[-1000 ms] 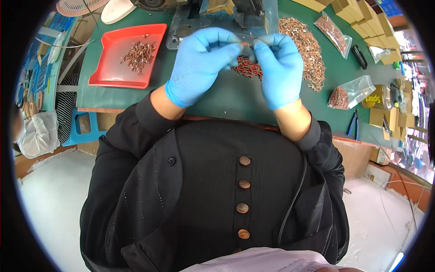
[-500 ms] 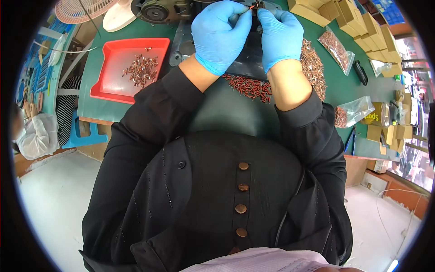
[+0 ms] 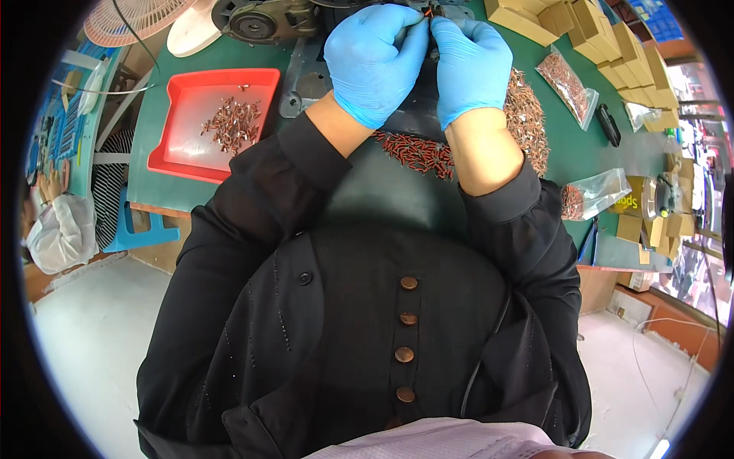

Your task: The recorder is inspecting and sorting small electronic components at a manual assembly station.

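Both hands wear blue gloves and meet at the top of the view, in front of a dark metal machine [image 3: 264, 24]. Between the thumb and forefinger of my left hand [image 3: 376, 65], a small orange-red piece [image 3: 427, 13] shows its tip. My right hand [image 3: 472, 70] is closed in a pinch right beside it; whatever its fingers hold is hidden. Below the hands lies a heap of small dark-red parts [image 3: 417, 155]. By my right wrist is a larger pile of copper-and-red parts [image 3: 526, 115].
A red tray [image 3: 172, 145] with loose metal parts [image 3: 233, 124] stands left. To the right are bagged parts [image 3: 564, 76], another bag [image 3: 596, 193], a black tool [image 3: 608, 124], blue-handled pliers [image 3: 588, 243] and cardboard boxes [image 3: 596, 34]. A fan [image 3: 138, 19] and another person's hand [image 3: 52, 186] appear far left.
My hands have come slightly closer together at the machine, and less of the orange-red piece shows. The view has shifted a little; the piles and tray look the same.
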The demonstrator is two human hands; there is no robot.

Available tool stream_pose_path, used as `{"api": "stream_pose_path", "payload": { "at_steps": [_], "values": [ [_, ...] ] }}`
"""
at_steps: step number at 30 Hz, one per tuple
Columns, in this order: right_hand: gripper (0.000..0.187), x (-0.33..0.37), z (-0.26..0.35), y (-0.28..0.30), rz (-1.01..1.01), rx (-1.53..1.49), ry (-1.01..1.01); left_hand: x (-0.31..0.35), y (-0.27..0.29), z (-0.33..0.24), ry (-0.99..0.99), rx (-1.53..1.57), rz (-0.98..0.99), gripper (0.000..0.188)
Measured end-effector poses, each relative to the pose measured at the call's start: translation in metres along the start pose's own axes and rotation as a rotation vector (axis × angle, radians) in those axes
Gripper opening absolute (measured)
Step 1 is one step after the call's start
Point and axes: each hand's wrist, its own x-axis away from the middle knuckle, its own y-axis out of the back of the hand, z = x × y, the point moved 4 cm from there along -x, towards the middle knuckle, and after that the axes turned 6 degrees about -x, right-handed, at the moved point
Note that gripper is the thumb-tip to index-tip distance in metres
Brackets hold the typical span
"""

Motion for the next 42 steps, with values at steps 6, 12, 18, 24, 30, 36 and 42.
{"api": "stream_pose_path", "payload": {
  "at_steps": [6, 12, 18, 24, 30, 36, 42],
  "values": [
    [0.021, 0.001, 0.0, -0.001, 0.012, -0.011, -0.009, 0.006, 0.002, 0.001, -0.004, -0.016, 0.027, 0.01],
    [0.02, 0.003, 0.0, -0.001, 0.023, -0.053, -0.032, 0.003, 0.001, -0.001, -0.021, -0.054, 0.008, 0.01],
    [0.02, 0.002, -0.001, -0.001, 0.03, -0.051, -0.023, 0.004, 0.001, 0.0, 0.007, -0.027, 0.026, 0.01],
    [0.019, 0.012, 0.005, 0.005, 0.059, -0.142, -0.069, 0.0, 0.01, -0.014, -0.221, -0.065, -0.075, 0.005],
    [0.013, 0.037, 0.014, 0.043, 0.102, -0.208, -0.257, 0.012, 0.022, -0.003, 0.454, 0.351, 0.136, 0.007],
    [0.012, 0.063, 0.015, 0.069, 0.123, -0.221, -0.357, 0.033, 0.052, -0.012, 0.87, 0.906, 0.353, 0.013],
    [0.018, 0.103, 0.06, 0.058, 0.451, -0.331, -0.146, 0.056, 0.071, -0.049, 1.087, 1.343, 0.475, 0.012]
  ]
}}
